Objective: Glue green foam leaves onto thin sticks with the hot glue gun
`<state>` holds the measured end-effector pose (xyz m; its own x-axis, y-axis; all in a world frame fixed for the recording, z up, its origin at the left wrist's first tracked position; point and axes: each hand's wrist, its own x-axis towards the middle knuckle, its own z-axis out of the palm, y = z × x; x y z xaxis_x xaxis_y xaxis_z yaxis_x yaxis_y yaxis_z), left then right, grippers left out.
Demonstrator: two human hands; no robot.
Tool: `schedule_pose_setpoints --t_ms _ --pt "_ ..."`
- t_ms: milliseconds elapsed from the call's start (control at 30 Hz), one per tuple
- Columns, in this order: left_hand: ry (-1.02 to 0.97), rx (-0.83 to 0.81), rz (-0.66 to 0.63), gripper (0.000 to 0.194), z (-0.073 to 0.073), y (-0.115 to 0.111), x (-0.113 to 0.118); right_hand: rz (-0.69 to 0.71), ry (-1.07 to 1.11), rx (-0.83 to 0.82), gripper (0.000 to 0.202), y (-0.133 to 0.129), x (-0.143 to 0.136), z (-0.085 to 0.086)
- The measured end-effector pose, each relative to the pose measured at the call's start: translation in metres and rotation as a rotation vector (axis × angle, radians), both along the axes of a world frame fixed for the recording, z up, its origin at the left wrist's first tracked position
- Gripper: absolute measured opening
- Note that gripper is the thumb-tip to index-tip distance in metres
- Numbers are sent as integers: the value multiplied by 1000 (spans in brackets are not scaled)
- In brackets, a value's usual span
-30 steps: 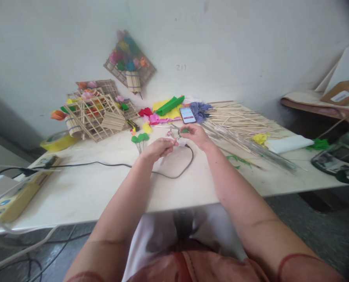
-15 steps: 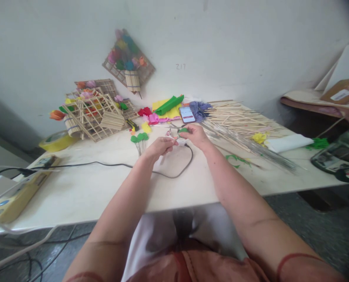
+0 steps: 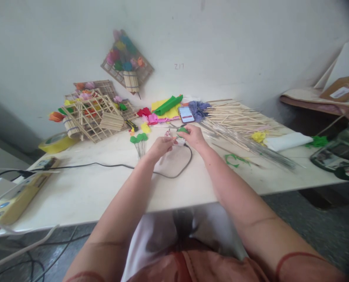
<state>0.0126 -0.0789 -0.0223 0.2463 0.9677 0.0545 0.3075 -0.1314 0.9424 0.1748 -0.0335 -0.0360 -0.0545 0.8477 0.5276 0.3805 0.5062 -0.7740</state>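
My right hand (image 3: 195, 137) pinches a small rounded green paper piece (image 3: 182, 129) between thumb and fingertips. Close beside it, my left hand (image 3: 163, 146) is closed with the fingertips together; whatever thin thing it holds is too small to make out. Just under and between the hands lies a white object (image 3: 180, 143), mostly covered, where a black cord (image 3: 174, 177) ends. Left of my left hand, several green-topped wire stems (image 3: 139, 141) rest on the table. A white wrapper with red print (image 3: 167, 133) sits behind the fingers.
Bamboo lattices with paper flowers (image 3: 96, 113) are piled at the back left. Coloured paper (image 3: 168, 107), a phone (image 3: 186, 114), thin sticks (image 3: 239, 117) and wires (image 3: 259, 150) lie along the back and right. A yellow power strip (image 3: 24, 192) occupies the left edge.
The right fingers have shifted slightly on the green piece, which now sits a little further left and looks tilted. The left hand stays almost in place.
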Motion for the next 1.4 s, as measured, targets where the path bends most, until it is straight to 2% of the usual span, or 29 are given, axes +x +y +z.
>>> schedule_pose_setpoints --t_ms 200,333,500,600,733,833,1000,1133,1233,1300,1400 --pt "128 85 84 30 4 -3 7 -94 -64 9 20 -3 -3 4" --pt "232 143 90 31 5 -2 8 -130 -94 13 19 -5 -5 6" --pt "440 311 131 30 2 2 5 -148 -98 10 19 -5 -7 6" --pt "615 415 138 32 3 2 4 -145 -68 -35 20 -4 -8 4" --pt "791 449 160 34 6 -2 4 -127 13 -89 20 -1 -8 -1" --pt "858 482 179 33 6 -4 6 -141 48 -133 21 1 -8 -3" --pt "942 551 281 36 5 -8 9 -125 154 -252 21 0 -9 0" --pt "924 616 261 33 4 -9 7 -81 301 -306 21 -3 -10 3" --pt "828 612 274 29 2 -6 5 -39 354 -301 21 -5 -12 3" --pt "696 584 293 27 0 -1 3 11 389 -275 21 -6 -12 4" --pt "403 501 238 23 -3 6 -1 108 438 -243 30 -8 -10 5"
